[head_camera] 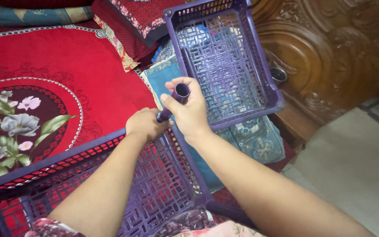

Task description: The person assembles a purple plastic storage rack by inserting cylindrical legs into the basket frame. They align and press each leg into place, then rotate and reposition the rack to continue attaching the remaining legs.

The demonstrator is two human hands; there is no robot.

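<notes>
Both hands fisted: right hand [188, 109] grips purple tube [174, 102] upright-tilted, left hand [144, 125] clamps its lower end at basket [110, 175] corner.

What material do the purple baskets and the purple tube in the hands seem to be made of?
Baskets: likely moulded plastic, with thin lattice walls in even colour and a dull sheen. Tube, held by right hand and left hand: probably plastic too, hollow, smooth, same purple.

Purple tube's [175, 102] lower end — hidden inside left hand [144, 125].
</notes>
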